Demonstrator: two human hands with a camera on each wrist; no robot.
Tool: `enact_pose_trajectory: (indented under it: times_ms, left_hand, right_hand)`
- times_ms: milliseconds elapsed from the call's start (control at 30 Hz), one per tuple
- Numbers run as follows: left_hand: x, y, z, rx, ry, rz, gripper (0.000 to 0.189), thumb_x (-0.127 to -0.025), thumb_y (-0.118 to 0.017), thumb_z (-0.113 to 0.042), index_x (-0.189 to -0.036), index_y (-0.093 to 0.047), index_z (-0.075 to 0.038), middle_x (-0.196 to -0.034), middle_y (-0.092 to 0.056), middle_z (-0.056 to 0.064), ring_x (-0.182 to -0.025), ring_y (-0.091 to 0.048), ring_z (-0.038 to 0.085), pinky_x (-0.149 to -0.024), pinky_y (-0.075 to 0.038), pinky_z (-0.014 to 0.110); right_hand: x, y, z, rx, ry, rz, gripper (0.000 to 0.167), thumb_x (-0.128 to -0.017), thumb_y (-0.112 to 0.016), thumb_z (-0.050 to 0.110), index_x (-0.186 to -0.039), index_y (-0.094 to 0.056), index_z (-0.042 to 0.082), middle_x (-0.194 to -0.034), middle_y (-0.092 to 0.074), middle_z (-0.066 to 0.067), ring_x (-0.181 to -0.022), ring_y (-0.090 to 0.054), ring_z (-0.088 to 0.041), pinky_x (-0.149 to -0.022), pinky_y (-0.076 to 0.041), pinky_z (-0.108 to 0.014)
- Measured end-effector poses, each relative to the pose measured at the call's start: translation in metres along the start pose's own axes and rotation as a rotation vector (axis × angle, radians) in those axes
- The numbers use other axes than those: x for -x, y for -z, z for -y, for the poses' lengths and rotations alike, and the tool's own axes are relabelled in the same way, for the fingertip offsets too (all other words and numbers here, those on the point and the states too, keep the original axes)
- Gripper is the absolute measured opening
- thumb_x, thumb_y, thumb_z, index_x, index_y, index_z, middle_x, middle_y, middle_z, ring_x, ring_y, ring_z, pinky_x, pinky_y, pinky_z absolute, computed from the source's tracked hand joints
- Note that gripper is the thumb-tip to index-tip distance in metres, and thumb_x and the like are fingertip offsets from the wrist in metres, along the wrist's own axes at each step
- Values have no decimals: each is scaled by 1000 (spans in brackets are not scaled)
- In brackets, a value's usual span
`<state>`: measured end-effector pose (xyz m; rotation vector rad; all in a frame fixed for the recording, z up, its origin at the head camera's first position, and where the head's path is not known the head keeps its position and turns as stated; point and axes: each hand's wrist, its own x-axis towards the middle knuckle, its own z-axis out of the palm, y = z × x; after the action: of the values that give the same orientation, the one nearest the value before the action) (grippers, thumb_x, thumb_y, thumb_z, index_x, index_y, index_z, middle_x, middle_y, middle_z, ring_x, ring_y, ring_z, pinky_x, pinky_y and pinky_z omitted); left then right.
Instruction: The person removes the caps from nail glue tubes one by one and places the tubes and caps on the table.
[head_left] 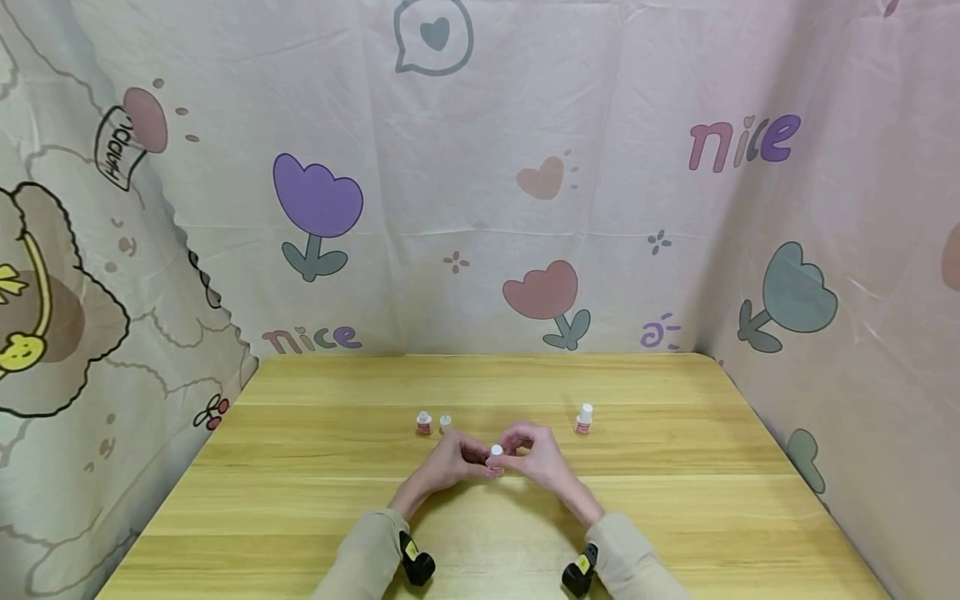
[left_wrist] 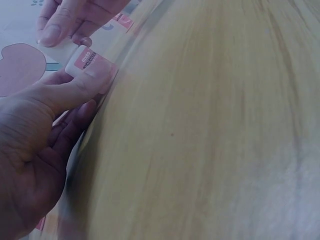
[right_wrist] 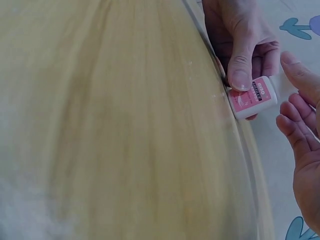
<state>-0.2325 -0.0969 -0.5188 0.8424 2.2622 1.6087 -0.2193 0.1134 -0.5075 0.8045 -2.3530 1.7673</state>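
Observation:
In the head view, my left hand (head_left: 454, 461) and right hand (head_left: 537, 457) meet around a small white bottle (head_left: 496, 468) near the middle of the table. Its pink label shows in the right wrist view, where the left thumb (right_wrist: 241, 75) presses on the bottle (right_wrist: 254, 97). The left fingers hold its body from behind, low over the wood. At the bottle's top, the white cap (right_wrist: 284, 86) lies between the thumb and fingers of my right hand (right_wrist: 305, 110). Exact finger contact on the cap is partly hidden.
An uncapped bottle (head_left: 423, 424) stands behind my left hand, beside a loose white cap (head_left: 446, 423). Farther right stands a capped bottle (head_left: 584, 420). The wooden table (head_left: 300, 467) is enclosed by patterned cloth (head_left: 450, 183) at the back and sides.

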Motion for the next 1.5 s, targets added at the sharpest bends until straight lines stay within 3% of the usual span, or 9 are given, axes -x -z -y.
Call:
enact_pose_trajectory:
  times_ms: [267,533,833,933,1167,1500]
  left_hand:
    - [0,0,1,10,-45,11,19,-84,-79,-5,-103,-78,-1,-96,-78,18,-80,-71,4,-73,-58,20]
    - [0,0,3,20,-38,17,19,-85,-79,-5,-103,-78,-1,-97,-78,19,-79,-70,2,-74,-57,19]
    - [-1,1,2,31,-59,19,19,-85,-78,-4,-103,-77,0,-96,-78,19,-80,-72,5,-74,-58,21]
    - [0,1,3,27,-63,19,18,-85,-78,-4,-103,-78,0,-96,-78,19,-80,-72,6,-73,-58,20]
    - [0,1,3,8,-49,13,19,-85,-79,-4,-104,-78,-2,-96,-78,18,-78,-71,6,-72,-58,20]
    - [-1,1,2,5,-40,15,18,-84,-79,-4,-102,-78,-1,-95,-78,18,-78,-72,6,-72,-58,21]
  right_hand:
    - [0,-2,1,19,49,-7,12,-80,-84,7,-87,-75,5,-85,-73,-13,-78,-64,-2,-79,-59,-27]
    - [1,-4,1,33,63,-28,11,-78,-80,-6,-87,-74,-2,-85,-72,-21,-78,-67,-15,-79,-61,-33]
    - [4,0,34,7,104,-5,9,-79,-77,-10,-87,-72,-8,-84,-70,-26,-78,-67,-31,-77,-61,-40]
    - [4,0,34,5,114,-7,9,-79,-76,-11,-87,-72,-8,-83,-70,-25,-77,-67,-30,-78,-61,-40]
    - [1,-4,-2,-3,110,-16,12,-78,-81,-5,-89,-75,0,-85,-72,-19,-79,-65,-6,-77,-61,-31]
    - [1,-3,-4,19,124,-2,14,-79,-80,-3,-91,-76,3,-87,-73,-14,-79,-65,-2,-77,-60,-27]
